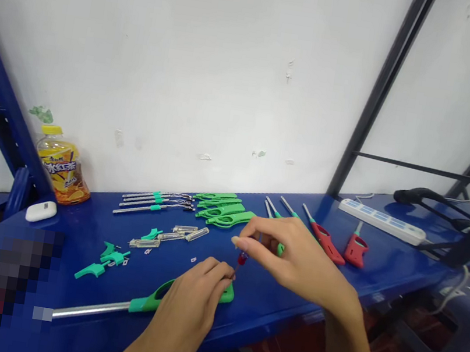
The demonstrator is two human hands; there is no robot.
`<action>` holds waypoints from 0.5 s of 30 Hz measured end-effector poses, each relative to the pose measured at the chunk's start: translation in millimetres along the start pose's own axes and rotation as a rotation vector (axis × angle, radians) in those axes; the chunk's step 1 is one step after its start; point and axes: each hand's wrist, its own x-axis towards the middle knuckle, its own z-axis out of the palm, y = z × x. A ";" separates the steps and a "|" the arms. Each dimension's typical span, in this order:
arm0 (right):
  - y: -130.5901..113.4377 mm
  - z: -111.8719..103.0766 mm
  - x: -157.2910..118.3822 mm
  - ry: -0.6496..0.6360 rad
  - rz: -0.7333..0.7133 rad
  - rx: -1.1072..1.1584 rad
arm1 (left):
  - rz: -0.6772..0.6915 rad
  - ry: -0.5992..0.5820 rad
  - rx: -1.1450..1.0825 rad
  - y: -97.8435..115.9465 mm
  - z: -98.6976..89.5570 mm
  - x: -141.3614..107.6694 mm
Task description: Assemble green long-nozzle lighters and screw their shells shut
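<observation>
A green long-nosed lighter (pixel 149 302) lies near the blue table's front edge, its metal tube pointing left. My left hand (pixel 194 299) is closed over its handle and holds it against the table. Above the handle's right end, my right hand (pixel 289 255) pinches a small screwdriver (pixel 242 258) with a red and dark handle. Its shaft slants down to the lighter beside my left fingertips; the tip is hidden. Left of my hands lie teal trigger pieces (pixel 114 258) and clear fuel tanks (pixel 170 236). Behind them are green handle shells (pixel 221 206) and metal tubes with wires (pixel 154 202).
Red long-nosed lighters (pixel 326 242) lie to the right, near a white power strip (pixel 382 220). A drink bottle (pixel 62 168) and a white earbud case (pixel 41 211) stand at the left. Dark rack posts (pixel 374 97) rise behind the table; a grey stool (pixel 454 332) is at the right.
</observation>
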 end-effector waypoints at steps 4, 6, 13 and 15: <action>1.3 8.3 4.0 0.073 0.079 -0.066 | 0.005 0.004 0.006 -1.9 1.4 1.3; -0.4 10.8 5.3 0.100 0.088 -0.108 | 0.006 0.008 0.006 -2.9 1.9 1.5; 7.5 -2.2 2.2 -0.138 -0.062 0.188 | 0.016 0.011 0.015 -0.1 0.6 -1.1; 10.5 -4.9 0.8 -0.177 -0.056 0.214 | 0.006 0.004 0.014 0.7 0.6 -2.3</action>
